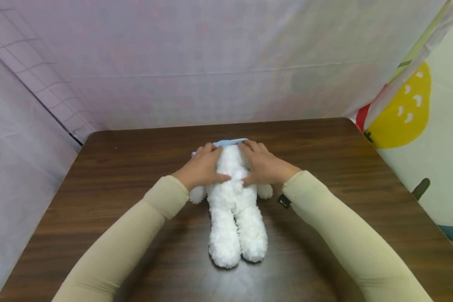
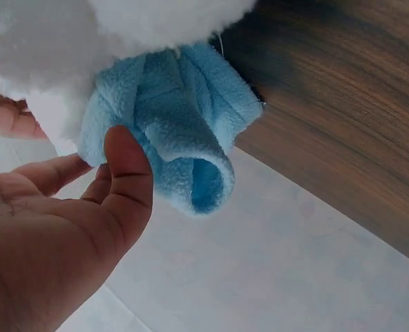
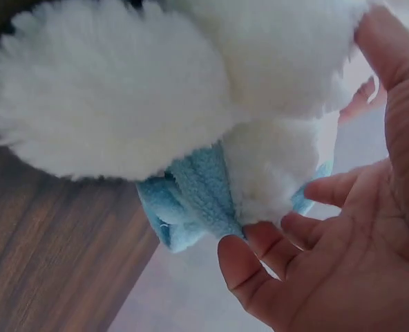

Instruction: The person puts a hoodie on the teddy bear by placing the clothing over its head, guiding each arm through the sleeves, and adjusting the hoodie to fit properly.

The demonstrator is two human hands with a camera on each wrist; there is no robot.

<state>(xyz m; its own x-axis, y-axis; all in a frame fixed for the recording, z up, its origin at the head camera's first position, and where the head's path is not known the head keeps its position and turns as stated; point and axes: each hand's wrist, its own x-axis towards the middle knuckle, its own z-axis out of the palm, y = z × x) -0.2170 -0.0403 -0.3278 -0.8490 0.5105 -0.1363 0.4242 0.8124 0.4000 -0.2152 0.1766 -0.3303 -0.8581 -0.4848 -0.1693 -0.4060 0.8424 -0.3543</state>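
Observation:
A fluffy white stuffed toy (image 1: 235,197) lies on the table, legs toward me and arms out at its sides. Light blue fleece cloth (image 1: 230,142) lies at its far end; the left wrist view reveals a sleeve-like opening in the fleece cloth (image 2: 184,138). My left hand (image 1: 205,167) holds the toy's left upper side, fingertips against the cloth and thumb pointing inward over the white plush. On the opposite side, my right hand (image 1: 266,165) holds it likewise, thumb on the plush (image 3: 287,62) and fingertips along the blue edge.
The dark wood-grain table (image 1: 136,167) ends just beyond the toy, where a pale patterned curtain (image 1: 211,63) hangs. Another printed cloth (image 1: 438,167) with a yellow shape runs along the right side. White fabric (image 1: 15,167) borders the left.

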